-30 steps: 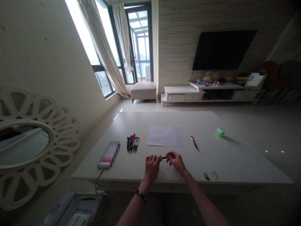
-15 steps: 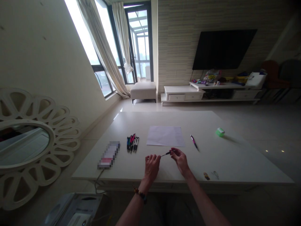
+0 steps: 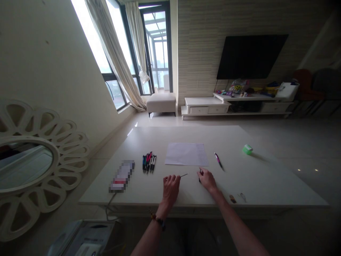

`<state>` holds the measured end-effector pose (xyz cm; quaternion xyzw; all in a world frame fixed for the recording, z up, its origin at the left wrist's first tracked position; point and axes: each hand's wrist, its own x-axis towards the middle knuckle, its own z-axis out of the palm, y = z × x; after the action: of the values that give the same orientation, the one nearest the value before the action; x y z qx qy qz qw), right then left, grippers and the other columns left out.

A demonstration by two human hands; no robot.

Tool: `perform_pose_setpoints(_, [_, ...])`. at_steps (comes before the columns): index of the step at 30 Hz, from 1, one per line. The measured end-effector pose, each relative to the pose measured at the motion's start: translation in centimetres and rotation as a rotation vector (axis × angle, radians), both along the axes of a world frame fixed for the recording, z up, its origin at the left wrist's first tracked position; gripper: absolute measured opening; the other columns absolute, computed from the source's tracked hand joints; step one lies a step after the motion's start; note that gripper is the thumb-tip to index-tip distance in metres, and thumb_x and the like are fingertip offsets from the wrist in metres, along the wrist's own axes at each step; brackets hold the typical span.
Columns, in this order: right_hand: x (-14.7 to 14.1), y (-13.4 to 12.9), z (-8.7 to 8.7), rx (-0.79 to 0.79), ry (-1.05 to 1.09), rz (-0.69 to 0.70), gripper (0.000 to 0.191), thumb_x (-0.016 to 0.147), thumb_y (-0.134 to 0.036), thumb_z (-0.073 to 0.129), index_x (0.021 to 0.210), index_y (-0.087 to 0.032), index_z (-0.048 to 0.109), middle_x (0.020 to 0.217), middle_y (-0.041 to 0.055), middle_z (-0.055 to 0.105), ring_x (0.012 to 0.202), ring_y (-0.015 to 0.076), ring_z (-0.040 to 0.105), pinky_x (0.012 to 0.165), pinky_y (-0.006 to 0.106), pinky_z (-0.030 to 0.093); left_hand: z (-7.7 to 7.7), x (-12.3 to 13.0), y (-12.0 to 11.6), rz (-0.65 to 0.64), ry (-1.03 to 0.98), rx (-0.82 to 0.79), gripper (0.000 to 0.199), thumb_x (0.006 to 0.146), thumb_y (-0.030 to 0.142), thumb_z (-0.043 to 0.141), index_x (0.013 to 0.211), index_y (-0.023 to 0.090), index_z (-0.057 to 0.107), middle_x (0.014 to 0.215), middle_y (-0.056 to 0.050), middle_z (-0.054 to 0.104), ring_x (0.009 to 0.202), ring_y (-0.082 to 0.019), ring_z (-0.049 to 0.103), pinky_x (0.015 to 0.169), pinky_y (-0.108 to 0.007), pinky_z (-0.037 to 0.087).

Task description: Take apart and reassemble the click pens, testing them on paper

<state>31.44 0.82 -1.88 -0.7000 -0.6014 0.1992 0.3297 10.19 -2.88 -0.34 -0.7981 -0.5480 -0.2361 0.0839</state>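
My left hand [image 3: 171, 185] is closed over the near part of the white table, with a thin pen refill [image 3: 184, 175] sticking out to the right from its fingers. To the right of it, my right hand [image 3: 207, 180] pinches a small dark pen part [image 3: 200, 173], mostly covered by the fingers. A gap separates the refill's tip from that part. Behind both hands lies a white sheet of paper [image 3: 185, 154] with faint print along its right side. A pink and black pen [image 3: 218, 161] rests to the right of the sheet.
Several pens [image 3: 149, 163] lie grouped left of the paper, near a blurred-out phone-like device [image 3: 122, 176] with a cable. A green and white container [image 3: 247, 149] stands at the right. Two small items, one brownish [image 3: 232, 198], one pale [image 3: 242, 197], lie near the front edge.
The dark pen part has come off the refill's end. My right hand has moved slightly right and turned with that part, while my left hand keeps the refill in nearly the same place.
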Motion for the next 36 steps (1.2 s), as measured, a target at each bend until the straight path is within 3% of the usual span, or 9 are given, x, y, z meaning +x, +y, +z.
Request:
perform_pose_setpoints(5, [-0.3,-0.2,0.1,-0.064,-0.246,0.036,0.027,0.079,-0.03,0.053,0.102,-0.019,0.062,0.09,0.0092,0.067,0.081,0.0193,0.061,0.071,0.025,0.039,0.0,0.0,0.0,-0.003,0.005,0.008,0.015,0.089,0.02,0.04,0.086,0.023,0.054,0.078,0.0,0.055,0.076,-0.015,0.047,0.078,-0.031,0.029])
perform_pose_setpoints(16, [-0.4,-0.3,0.1,-0.033,-0.183,-0.015,0.03,0.078,-0.033,0.054,0.103,-0.018,0.062,0.09,0.0082,0.066,0.077,0.0182,0.06,0.071,0.025,0.041,0.0,0.0,0.0,-0.002,-0.003,-0.006,0.016,0.089,0.021,0.039,0.087,0.023,0.054,0.079,-0.001,0.055,0.076,-0.015,0.048,0.078,-0.032,0.029])
perform_pose_setpoints(22, [-2.1,-1.7,1.4,0.159,0.161,0.001,0.031,0.078,-0.042,0.053,0.086,-0.017,0.067,0.08,0.0087,0.066,0.068,0.0182,0.059,0.068,0.028,0.045,0.0,0.1,0.1,-0.001,-0.007,-0.009,0.015,0.089,0.021,0.039,0.087,0.024,0.054,0.078,0.0,0.055,0.076,-0.015,0.048,0.078,-0.031,0.029])
perform_pose_setpoints(26, [-5.5,-2.6,1.5,0.061,0.571,0.145,0.039,0.067,-0.054,0.062,0.073,-0.016,0.069,0.065,0.0063,0.066,0.056,0.0163,0.056,0.052,0.026,0.044,0.0,0.0,0.1,-0.01,-0.005,-0.008,0.015,0.089,0.021,0.041,0.087,0.023,0.055,0.078,-0.001,0.056,0.077,-0.015,0.048,0.077,-0.032,0.029])
perform_pose_setpoints(30, [-8.0,-2.5,1.3,-0.025,0.865,0.096,0.048,0.062,-0.061,0.062,0.068,-0.013,0.065,0.053,0.0012,0.057,0.037,0.0078,0.04,0.035,0.021,0.029,0.0,-0.1,0.0,-0.023,0.0,-0.013,0.013,0.088,0.021,0.042,0.088,0.023,0.055,0.079,-0.001,0.056,0.077,-0.015,0.048,0.078,-0.031,0.029])
perform_pose_setpoints(33, [-7.8,-2.2,1.4,0.002,0.898,0.065,0.049,0.064,-0.061,0.061,0.073,-0.014,0.063,0.056,0.0003,0.056,0.036,0.0063,0.037,0.034,0.021,0.026,0.0,0.0,0.0,-0.004,-0.003,-0.002,0.014,0.089,0.02,0.041,0.087,0.023,0.055,0.078,-0.001,0.056,0.077,-0.015,0.048,0.078,-0.032,0.029])
perform_pose_setpoints(36, [-5.3,-1.7,1.7,0.072,0.714,0.006,0.046,0.075,-0.059,0.049,0.08,-0.015,0.062,0.064,0.0029,0.06,0.041,0.0094,0.045,0.039,0.022,0.033,0.0,0.0,0.1,0.005,-0.006,0.001,0.016,0.089,0.02,0.039,0.086,0.023,0.054,0.078,-0.001,0.056,0.077,-0.015,0.048,0.079,-0.032,0.029])
